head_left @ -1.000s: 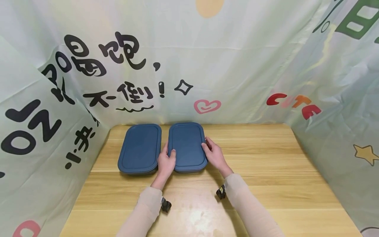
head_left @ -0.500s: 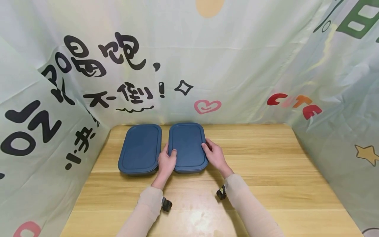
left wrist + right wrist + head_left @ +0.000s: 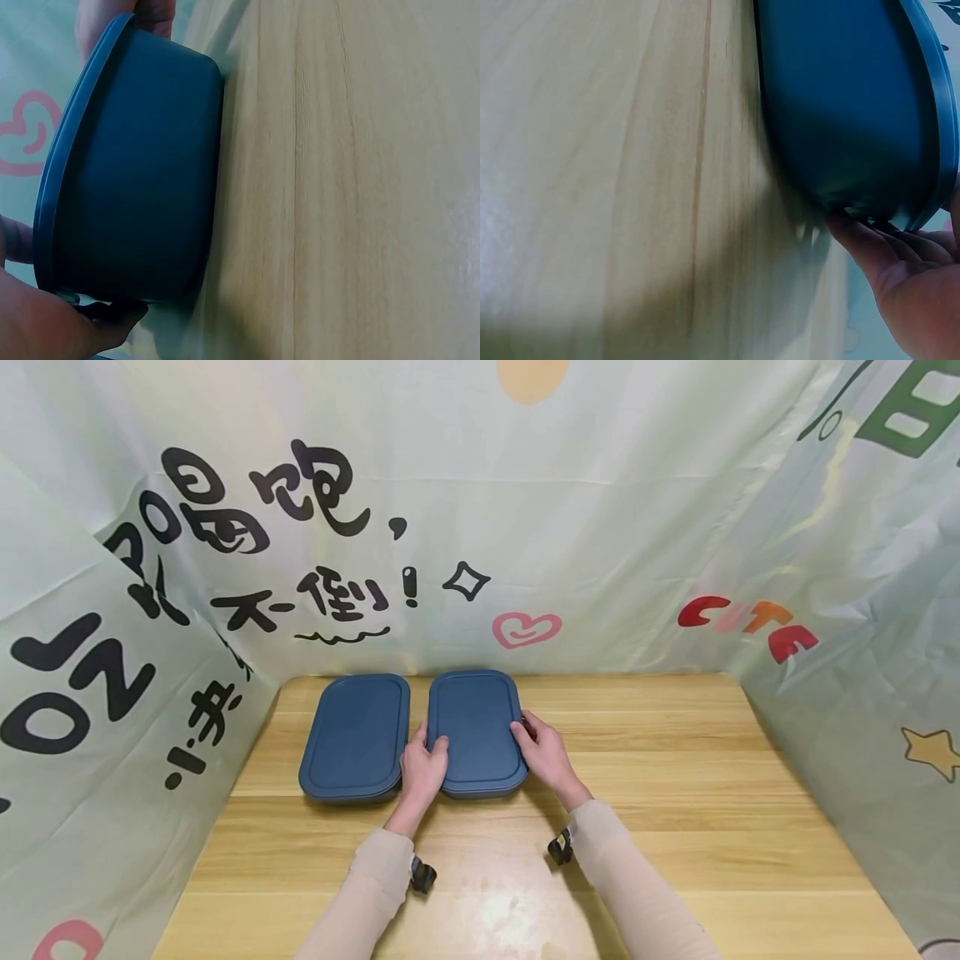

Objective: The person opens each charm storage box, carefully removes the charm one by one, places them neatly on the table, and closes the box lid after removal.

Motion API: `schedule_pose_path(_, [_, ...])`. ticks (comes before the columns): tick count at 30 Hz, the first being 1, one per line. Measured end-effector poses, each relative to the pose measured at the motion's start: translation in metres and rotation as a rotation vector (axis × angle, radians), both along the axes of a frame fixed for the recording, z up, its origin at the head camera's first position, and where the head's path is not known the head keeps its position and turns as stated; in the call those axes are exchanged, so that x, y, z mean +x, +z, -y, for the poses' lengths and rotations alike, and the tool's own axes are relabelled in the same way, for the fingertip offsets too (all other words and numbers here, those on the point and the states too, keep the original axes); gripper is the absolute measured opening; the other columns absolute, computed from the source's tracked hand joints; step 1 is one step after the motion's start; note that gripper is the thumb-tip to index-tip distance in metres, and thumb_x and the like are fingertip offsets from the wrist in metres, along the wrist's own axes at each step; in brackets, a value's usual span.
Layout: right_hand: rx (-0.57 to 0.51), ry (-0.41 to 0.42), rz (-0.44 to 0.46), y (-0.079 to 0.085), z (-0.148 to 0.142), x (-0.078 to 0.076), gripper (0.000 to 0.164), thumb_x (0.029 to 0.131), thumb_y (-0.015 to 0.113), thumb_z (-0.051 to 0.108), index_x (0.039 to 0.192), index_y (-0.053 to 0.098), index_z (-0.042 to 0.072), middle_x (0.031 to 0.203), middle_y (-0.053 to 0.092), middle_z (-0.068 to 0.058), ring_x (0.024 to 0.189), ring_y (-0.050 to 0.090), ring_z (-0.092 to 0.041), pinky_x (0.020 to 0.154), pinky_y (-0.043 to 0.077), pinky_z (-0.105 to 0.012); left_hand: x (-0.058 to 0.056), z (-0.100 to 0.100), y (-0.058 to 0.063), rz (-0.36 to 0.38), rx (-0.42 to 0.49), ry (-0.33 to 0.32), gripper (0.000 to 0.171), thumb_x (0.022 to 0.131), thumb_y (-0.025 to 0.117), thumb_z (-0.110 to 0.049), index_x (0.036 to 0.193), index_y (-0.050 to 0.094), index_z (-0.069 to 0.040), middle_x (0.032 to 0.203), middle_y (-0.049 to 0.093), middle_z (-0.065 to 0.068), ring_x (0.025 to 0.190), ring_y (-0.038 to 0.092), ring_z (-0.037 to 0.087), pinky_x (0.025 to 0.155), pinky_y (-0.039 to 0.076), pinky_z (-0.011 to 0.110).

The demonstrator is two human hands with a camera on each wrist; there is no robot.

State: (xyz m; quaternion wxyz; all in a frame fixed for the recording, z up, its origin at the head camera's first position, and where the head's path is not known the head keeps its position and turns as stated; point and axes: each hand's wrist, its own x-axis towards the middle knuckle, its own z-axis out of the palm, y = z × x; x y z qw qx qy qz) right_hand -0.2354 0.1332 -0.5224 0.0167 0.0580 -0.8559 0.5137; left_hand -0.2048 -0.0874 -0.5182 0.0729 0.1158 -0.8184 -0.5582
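Note:
Two dark blue rectangular lidded food containers rest side by side at the back of the table. The right-hand container is held from both sides. My left hand grips its left side, thumb over the lid's edge and fingers down along the wall, in the gap between the two boxes. On the opposite side my right hand holds it the same way, thumb at the lid rim. The left wrist view shows the container's smooth wall close to the tabletop. In the right wrist view, fingers lie against its lower side.
The left-hand container stands just beside my left hand. A wood-grain table spreads out to the right and front. Printed cloth hangs behind it and along both sides, meeting the table's back edge.

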Motion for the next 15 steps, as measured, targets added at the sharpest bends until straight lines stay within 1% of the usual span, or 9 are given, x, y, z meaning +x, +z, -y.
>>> schedule_pose_path(5, [0.014,0.004,0.002,0.0015,0.0006,0.0,0.055,0.111,0.056,0.029,0.154,0.049,-0.005,0.148,0.06,-0.026,0.136,0.061,-0.039,0.111,0.051,-0.052,0.0006,0.0005,0.0018,0.011,-0.002,-0.008,0.067,0.101,0.06,-0.027,0.16,0.042,0.0,0.163,0.046,0.02,0.154,0.04,0.037,0.126,0.034,0.052])
schedule_pose_path(11, [0.036,0.001,0.009,0.0031,0.0017,-0.0002,0.055,0.111,0.055,0.029,0.154,0.049,-0.005,0.149,0.059,-0.028,0.137,0.06,-0.039,0.111,0.051,-0.052,0.0,0.0013,0.0011,0.024,-0.02,-0.03,0.07,0.098,0.057,-0.027,0.161,0.04,-0.001,0.164,0.044,0.02,0.153,0.042,0.035,0.125,0.035,0.052])
schedule_pose_path(13, [0.036,0.001,0.013,0.0038,0.0021,-0.0002,0.056,0.111,0.055,0.029,0.154,0.048,-0.006,0.15,0.058,-0.028,0.137,0.06,-0.04,0.111,0.051,-0.052,0.0001,0.0016,0.0013,0.028,-0.021,-0.033,0.071,0.097,0.056,-0.027,0.162,0.04,-0.002,0.164,0.045,0.019,0.152,0.043,0.034,0.125,0.035,0.051])
schedule_pose_path(15, [0.034,0.0,0.015,0.0045,0.0024,-0.0003,0.056,0.111,0.056,0.028,0.154,0.048,-0.007,0.149,0.058,-0.028,0.137,0.06,-0.04,0.111,0.051,-0.052,0.0007,0.0018,0.0022,0.032,-0.017,-0.035,0.073,0.095,0.056,-0.028,0.162,0.039,-0.004,0.164,0.045,0.019,0.146,0.048,0.032,0.124,0.036,0.05])
